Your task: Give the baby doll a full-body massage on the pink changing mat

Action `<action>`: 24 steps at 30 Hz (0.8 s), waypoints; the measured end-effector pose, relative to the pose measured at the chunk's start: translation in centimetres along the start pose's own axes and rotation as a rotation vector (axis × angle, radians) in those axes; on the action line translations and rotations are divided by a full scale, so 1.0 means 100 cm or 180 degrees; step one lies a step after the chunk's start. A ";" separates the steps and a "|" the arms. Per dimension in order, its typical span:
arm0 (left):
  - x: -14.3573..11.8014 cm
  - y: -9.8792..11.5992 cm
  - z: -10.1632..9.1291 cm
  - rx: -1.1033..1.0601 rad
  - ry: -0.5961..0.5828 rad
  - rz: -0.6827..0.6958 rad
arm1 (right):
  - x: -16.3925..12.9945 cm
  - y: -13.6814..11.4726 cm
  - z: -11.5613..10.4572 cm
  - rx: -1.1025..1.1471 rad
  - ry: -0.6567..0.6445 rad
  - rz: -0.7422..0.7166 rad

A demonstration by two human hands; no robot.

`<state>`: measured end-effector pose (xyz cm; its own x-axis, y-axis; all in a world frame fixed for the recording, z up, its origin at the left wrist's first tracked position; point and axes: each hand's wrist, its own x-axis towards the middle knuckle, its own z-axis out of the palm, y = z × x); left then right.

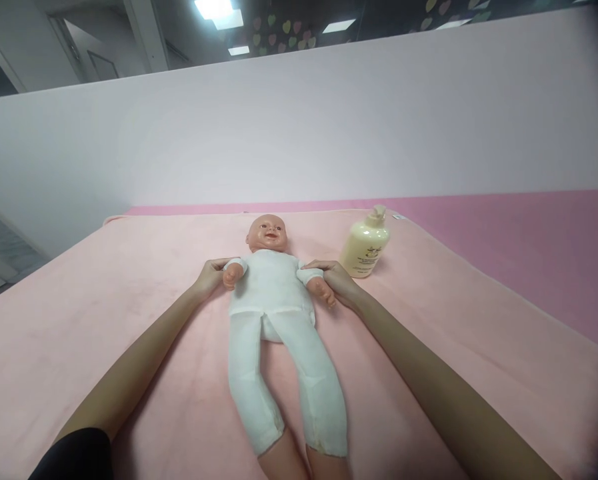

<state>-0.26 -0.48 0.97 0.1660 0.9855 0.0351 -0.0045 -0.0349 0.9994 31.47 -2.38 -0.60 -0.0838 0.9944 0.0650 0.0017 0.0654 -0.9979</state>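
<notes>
Both hands are on the doll, one at each arm, and neither has it lifted. Starting at nine o'clock, the left hand [209, 277] lies on the blanket [79, 333] with its fingers curled lightly round the doll's [273, 287] arm just above the little fist; it looks like a loose hold, though how far the fingers wrap underneath I cannot tell. Moving to centre, the doll lies flat on its back in a white suit, head at twelve o'clock, legs stretching down to six o'clock and slightly spread, bare feet running out of the bottom edge. Over at three o'clock of the doll, the right hand [336, 280] is doing the mirror job, fingers closed gently about the white cuff with the doll's small hand poking out below them. Just beyond that hand, at about one o'clock from it, a cream pump bottle [365, 244] stands upright on the blanket, near the fingers but not touching. Farther right, a darker pink surface [529, 247] runs along under the pale wall [329, 120].
</notes>
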 end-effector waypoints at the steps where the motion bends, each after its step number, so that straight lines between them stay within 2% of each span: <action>1: -0.001 0.001 0.001 -0.0003 -0.0001 0.0005 | -0.001 -0.002 0.001 -0.0005 0.0032 0.0030; 5: -0.002 0.002 0.003 0.0028 -0.0040 0.0069 | -0.003 -0.006 0.004 0.0075 0.0108 0.0128; 10: 0.002 -0.003 0.002 0.0145 -0.0026 0.0354 | -0.003 -0.005 0.003 0.0113 0.0126 0.0111; 24: 0.003 -0.005 0.001 -0.0042 -0.0060 0.0198 | -0.005 -0.007 0.005 0.0089 0.0271 0.0154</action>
<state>-0.06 -0.16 0.48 0.1834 0.9782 0.0972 -0.0282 -0.0937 0.9952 31.03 -2.97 0.05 0.0007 0.9999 0.0159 -0.0241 0.0159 -0.9996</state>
